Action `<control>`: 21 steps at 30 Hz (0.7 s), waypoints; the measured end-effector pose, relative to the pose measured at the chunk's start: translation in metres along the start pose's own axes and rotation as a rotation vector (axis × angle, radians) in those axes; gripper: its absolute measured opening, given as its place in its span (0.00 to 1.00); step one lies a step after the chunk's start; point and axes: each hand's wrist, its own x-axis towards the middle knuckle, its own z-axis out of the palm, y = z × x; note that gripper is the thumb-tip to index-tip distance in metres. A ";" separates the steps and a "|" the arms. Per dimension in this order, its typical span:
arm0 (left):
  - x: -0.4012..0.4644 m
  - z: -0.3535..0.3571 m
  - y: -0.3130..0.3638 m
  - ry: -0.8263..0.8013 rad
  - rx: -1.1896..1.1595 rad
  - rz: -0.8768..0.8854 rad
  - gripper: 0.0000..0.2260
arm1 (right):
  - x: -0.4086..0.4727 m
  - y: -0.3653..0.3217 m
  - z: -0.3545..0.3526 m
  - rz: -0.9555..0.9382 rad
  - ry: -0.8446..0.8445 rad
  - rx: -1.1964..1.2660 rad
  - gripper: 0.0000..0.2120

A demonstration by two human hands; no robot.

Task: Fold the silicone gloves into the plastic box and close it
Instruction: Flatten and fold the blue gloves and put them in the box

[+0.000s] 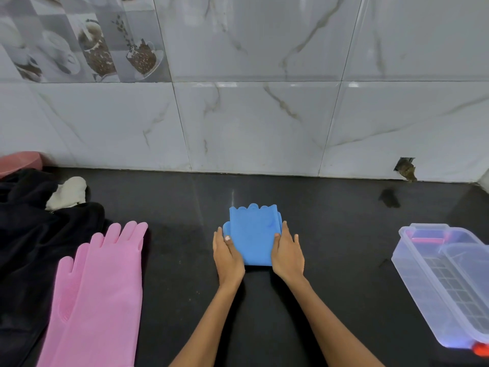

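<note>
A blue silicone glove (252, 233) lies folded into a compact stack in the middle of the black counter, its wavy cuff edge pointing at the wall. My left hand (227, 256) grips its left side, thumb on top. My right hand (287, 254) grips its right side the same way. A pair of pink silicone gloves (98, 295) lies flat and unfolded at the left, fingers toward the wall. The clear plastic box (423, 284) stands open at the right with a grid insert and its lid resting inside.
Dark cloth (31, 247) with a white rag (67, 193) on it covers the far left of the counter, beside a pink tub (18, 161). A tiled wall (251, 115) closes the back. The box has red latches at its ends.
</note>
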 end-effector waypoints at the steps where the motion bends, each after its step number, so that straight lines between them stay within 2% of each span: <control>1: 0.001 -0.002 0.001 -0.012 -0.043 -0.025 0.21 | -0.001 -0.002 -0.001 -0.001 -0.009 0.075 0.24; 7: -0.001 -0.007 0.003 -0.079 -0.175 -0.051 0.20 | -0.003 -0.008 -0.011 0.003 -0.021 0.614 0.22; 10: -0.003 -0.013 0.000 -0.100 -0.238 -0.109 0.19 | -0.011 0.002 -0.018 0.055 -0.055 0.858 0.16; 13: -0.007 -0.023 0.001 -0.124 -0.340 -0.187 0.17 | -0.023 0.009 -0.016 0.083 -0.076 0.952 0.13; 18: -0.027 -0.046 -0.004 -0.183 -0.460 -0.297 0.16 | -0.045 0.019 -0.019 0.111 -0.146 0.965 0.18; 21: -0.046 -0.058 -0.015 -0.198 -0.429 -0.311 0.18 | -0.061 0.023 -0.024 0.132 -0.191 0.946 0.21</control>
